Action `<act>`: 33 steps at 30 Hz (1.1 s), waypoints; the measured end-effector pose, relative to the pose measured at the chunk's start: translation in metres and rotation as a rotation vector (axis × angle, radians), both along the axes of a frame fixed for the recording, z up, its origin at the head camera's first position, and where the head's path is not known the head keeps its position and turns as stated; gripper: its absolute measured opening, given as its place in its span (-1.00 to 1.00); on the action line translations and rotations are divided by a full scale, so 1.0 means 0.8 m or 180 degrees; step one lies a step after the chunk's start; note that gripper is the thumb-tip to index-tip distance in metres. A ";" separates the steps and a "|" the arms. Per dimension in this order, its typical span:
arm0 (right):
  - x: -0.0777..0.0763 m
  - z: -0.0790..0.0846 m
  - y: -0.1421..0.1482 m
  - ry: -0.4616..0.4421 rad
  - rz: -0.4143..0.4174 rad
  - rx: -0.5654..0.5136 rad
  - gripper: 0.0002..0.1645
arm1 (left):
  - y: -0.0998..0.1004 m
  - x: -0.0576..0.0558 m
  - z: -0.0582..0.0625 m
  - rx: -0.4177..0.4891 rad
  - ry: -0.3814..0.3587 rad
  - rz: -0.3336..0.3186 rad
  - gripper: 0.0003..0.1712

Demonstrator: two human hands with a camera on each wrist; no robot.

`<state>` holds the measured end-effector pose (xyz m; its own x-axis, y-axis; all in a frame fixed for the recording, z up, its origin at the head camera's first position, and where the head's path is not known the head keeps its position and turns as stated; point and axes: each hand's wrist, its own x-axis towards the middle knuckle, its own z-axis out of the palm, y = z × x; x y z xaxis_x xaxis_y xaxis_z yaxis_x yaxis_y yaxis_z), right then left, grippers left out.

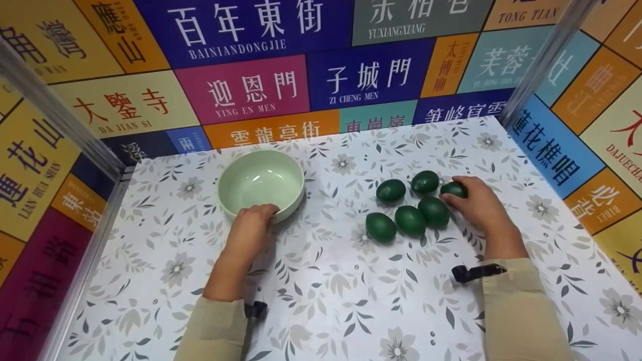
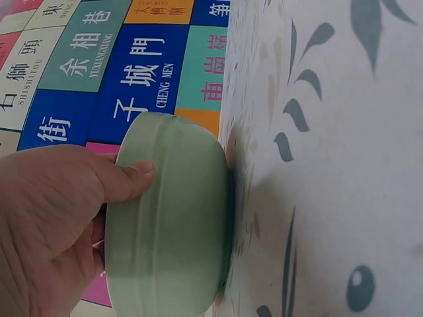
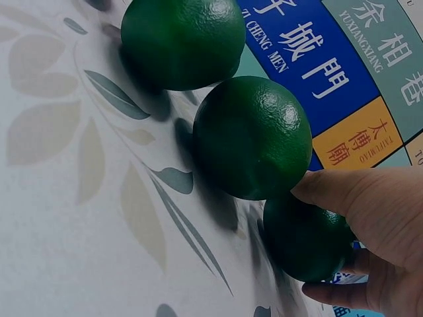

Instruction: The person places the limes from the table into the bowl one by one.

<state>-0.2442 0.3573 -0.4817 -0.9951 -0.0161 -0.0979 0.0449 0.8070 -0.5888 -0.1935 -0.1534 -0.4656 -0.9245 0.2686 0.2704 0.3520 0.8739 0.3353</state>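
A pale green bowl [image 1: 261, 185] stands upright at the left of the table, with nothing inside it that shows. My left hand [image 1: 251, 230] grips its near rim; in the left wrist view the thumb lies on the bowl's outer wall [image 2: 178, 218] and the other fingers go over the rim. To the right lie several glossy dark green, lime-like fruits [image 1: 410, 220] in two loose rows. At the far right end of the back row, my right hand [image 1: 481, 205] holds one green fruit [image 3: 307, 238] between thumb and fingers. Whether that fruit touches the table is unclear.
A white cloth with grey leaves and flowers [image 1: 321, 281] covers the table. Panels with coloured Chinese place names [image 1: 251, 85] stand behind and at both sides. Patterned tabletop lies between the bowl and the fruits.
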 end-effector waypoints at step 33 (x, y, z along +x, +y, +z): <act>-0.001 0.000 0.000 0.0036 -0.0005 0.0052 -0.09 | 0.015 0.009 0.003 0.0124 -0.0068 -0.0405 -0.83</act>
<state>-0.2449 0.3576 -0.4816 -0.9961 -0.0131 -0.0870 0.0395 0.8165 -0.5760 -0.1864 -0.1412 -0.4630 -0.8893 0.3737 0.2635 0.4515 0.8088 0.3768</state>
